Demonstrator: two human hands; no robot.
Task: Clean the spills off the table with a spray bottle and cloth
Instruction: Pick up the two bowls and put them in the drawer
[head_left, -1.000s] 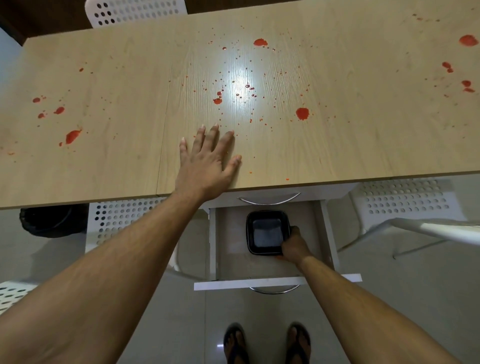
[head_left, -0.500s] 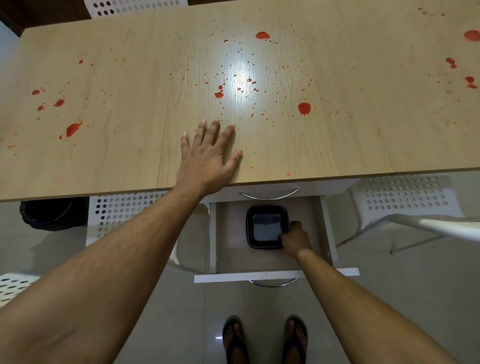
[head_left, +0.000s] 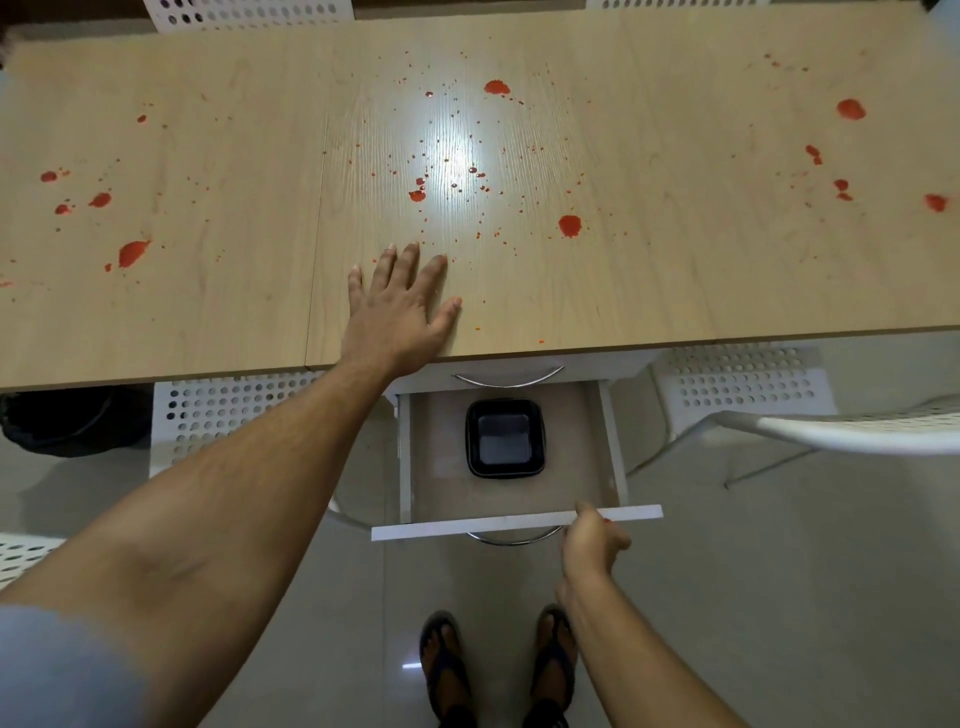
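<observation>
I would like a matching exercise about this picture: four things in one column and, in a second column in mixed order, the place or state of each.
Things:
1. left hand
2. right hand
3. black tray
4. red spills

Places or states:
A. inside the open drawer
B. flat on the table, near its front edge
C. scattered over the table top
D. at the drawer's white front panel

Pairs: 1-B, 2-D, 3-A, 4-C
</observation>
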